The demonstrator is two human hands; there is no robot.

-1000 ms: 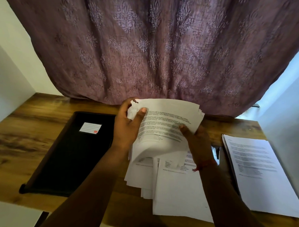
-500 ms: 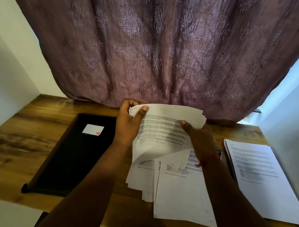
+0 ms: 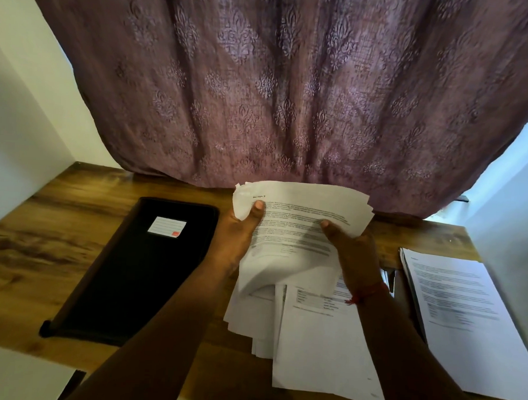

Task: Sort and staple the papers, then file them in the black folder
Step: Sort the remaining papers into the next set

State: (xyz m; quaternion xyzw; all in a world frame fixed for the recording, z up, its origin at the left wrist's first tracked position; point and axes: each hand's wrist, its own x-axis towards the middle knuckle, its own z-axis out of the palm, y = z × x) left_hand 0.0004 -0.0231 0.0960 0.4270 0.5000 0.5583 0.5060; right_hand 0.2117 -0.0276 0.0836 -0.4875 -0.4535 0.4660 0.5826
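Hanging behind everything, the purple patterned curtain point(image 3: 276, 88) fills the top of your view and drapes down to the far edge of the wooden bench point(image 3: 57, 251). On the bench's left half, the black folder point(image 3: 138, 270) lies closed and flat, slanting from the far middle toward the near left edge, with a small white label point(image 3: 166, 226) near its far end. At the right edge you have a separate stack of printed sheets point(image 3: 463, 323) lying flat. Between folder and stack, loose papers point(image 3: 320, 347) sit fanned on the bench toward the near edge. Above them you hold a curled sheaf of papers point(image 3: 301, 219) raised in both hands: your left hand point(image 3: 235, 244) clamps its left edge, thumb pressed on the printed face, fingers hidden behind; your right hand point(image 3: 352, 252) grips the right side likewise, thumb on top. A red thread point(image 3: 364, 293) circles your right wrist.
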